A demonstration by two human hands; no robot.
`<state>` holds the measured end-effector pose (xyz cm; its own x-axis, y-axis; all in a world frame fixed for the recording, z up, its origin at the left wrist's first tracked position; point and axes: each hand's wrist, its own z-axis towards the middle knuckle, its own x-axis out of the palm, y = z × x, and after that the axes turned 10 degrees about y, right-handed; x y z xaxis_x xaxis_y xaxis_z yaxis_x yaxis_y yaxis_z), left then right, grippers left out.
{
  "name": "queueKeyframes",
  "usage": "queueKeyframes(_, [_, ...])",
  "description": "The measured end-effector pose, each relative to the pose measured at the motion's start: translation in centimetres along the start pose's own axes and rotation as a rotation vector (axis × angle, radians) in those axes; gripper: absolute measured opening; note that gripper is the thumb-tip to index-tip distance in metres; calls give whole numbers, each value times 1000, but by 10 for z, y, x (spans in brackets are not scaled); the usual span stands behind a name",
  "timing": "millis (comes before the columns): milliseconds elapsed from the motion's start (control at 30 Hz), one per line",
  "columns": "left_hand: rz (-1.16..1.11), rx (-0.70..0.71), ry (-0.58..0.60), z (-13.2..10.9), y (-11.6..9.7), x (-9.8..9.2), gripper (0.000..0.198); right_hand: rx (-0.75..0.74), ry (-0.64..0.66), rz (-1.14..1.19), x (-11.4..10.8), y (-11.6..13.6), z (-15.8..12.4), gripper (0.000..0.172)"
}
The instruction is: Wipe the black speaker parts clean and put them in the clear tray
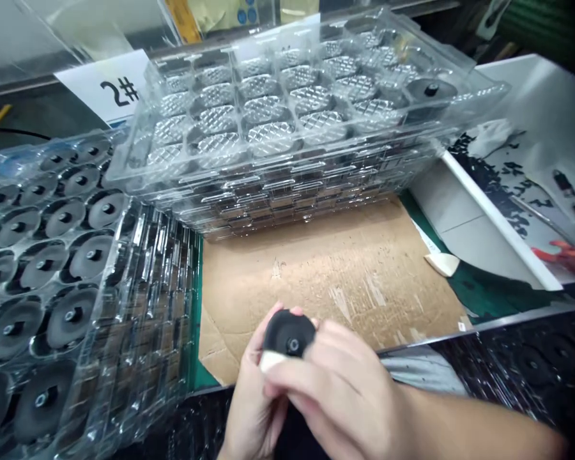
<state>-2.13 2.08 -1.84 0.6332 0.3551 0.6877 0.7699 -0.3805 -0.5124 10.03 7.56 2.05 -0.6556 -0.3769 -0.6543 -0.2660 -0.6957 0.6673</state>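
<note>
The left hand [252, 396] is cradling a black round hubbed part [289, 333] just above the near edge of the cardboard sheet [326, 275], while the right hand [338, 390] is pinching a white pad [271, 361] against it, with finger slippage risking a drop.

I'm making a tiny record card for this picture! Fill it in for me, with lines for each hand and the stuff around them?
Left hand: holds a round black part
Right hand: pinches a small white pad against that part
Below the hands: cardboard sheet
Left side: clear tray of black round parts
Ahead: stacked clear trays with diamond-patterned silver discs
Sign: card reading 2#
</note>
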Motion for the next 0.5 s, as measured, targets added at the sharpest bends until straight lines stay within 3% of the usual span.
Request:
queueKeyframes(133, [-41, 24, 139, -1, 3, 2, 46, 35, -27, -16, -6, 1, -2, 24])
queueKeyframes(233, [-35, 3, 127, -2, 5, 11, 35, 12, -81, -54, -15, -2, -1, 26])
queueKeyframes(333, [-31, -41, 116, -4, 2, 21, 45, -9, 0, 13, -26, -3, -21, 24])
queueKeyframes(433, [0, -66, 161, -2, 4, 26, 54, 167, 49, 16, -38, -1, -45, 26])
queueKeyframes(500, [22, -79, 161, 0, 9, 27, 56, 238, 0, -61, -45, -2, -46, 25])
